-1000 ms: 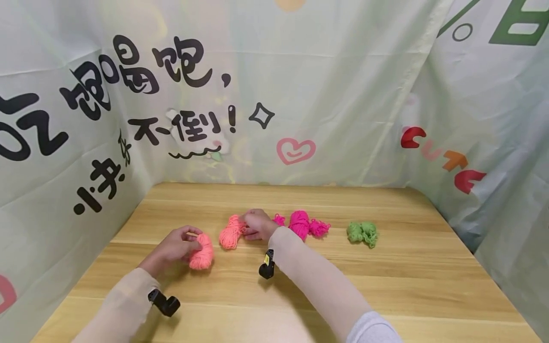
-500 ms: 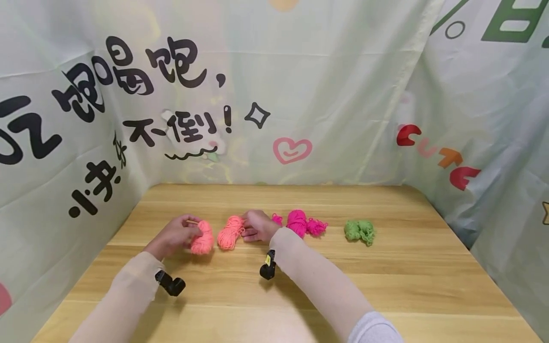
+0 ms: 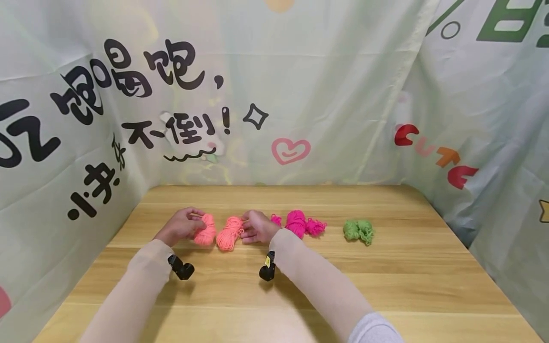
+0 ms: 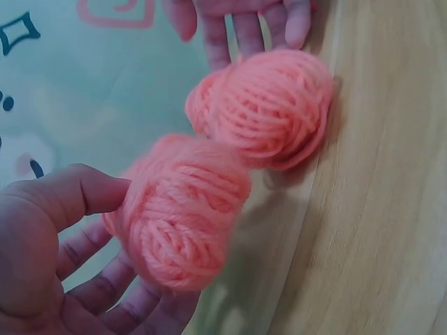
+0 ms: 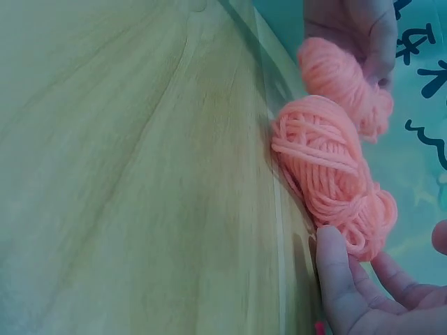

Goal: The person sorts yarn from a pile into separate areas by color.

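Note:
My left hand (image 3: 182, 225) pinches a coral skein of yarn (image 3: 206, 230) between thumb and fingers. In the left wrist view, the thumb lies on one side of this skein (image 4: 185, 213) and the fingers reach beneath it. Just right of it, a second coral skein (image 3: 230, 234) lies on the table. My right hand (image 3: 259, 227) is beside that second skein. In the right wrist view, the right fingertips touch the looped end of the second skein (image 5: 321, 157), while the thumb stands apart from it.
Magenta yarn (image 3: 297, 224) lies right of my right hand, partly hidden by it. Farther right sits a green yarn bundle (image 3: 358, 231). The wooden table (image 3: 386, 286) meets a printed cloth curtain (image 3: 343, 95) at the back and sides.
My left hand has carried its coral skein away from me and slightly right, level with the second one. My right hand has stayed in place. The head view has shifted slightly.

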The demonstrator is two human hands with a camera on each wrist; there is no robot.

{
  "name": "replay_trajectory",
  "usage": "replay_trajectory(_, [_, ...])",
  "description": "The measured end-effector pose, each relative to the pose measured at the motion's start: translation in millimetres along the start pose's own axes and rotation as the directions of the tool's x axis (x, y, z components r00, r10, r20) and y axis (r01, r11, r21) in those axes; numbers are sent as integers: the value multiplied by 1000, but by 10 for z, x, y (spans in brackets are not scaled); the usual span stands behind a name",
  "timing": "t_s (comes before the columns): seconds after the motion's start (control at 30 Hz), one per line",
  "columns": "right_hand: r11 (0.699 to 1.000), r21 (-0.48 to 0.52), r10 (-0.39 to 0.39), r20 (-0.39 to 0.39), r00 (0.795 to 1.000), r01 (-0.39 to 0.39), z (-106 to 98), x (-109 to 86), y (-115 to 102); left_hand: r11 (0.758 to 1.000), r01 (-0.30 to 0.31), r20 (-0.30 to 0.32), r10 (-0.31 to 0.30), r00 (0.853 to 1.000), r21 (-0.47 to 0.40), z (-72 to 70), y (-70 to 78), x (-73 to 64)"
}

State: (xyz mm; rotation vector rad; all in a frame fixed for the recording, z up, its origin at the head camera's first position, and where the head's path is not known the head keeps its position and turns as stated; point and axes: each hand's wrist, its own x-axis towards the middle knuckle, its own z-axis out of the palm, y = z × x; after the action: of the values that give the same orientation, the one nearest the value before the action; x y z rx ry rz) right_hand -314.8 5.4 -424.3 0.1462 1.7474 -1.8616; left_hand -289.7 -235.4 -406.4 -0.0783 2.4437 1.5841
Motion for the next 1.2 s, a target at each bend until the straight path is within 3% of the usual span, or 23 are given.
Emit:
replay_trajectory(0.37, [1000, 16, -10, 20, 1000, 10, 41, -32, 32, 999, 33, 3, -33, 999, -1, 6, -107, 115])
replay_trajectory(0.57, [1000, 21, -10, 26, 1000, 9, 60, 40, 61, 998, 47, -17, -46, 999, 38, -8, -144, 115])
replay_trajectory(0.8, [998, 56, -12, 37, 999, 10, 144, -58, 46, 997, 42, -23, -41, 999, 69, -58, -211, 128])
replay_trajectory(1.2, [998, 57, -35, 48, 998, 32, 219, -38, 77, 996, 42, -32, -40, 999, 83, -44, -258, 150])
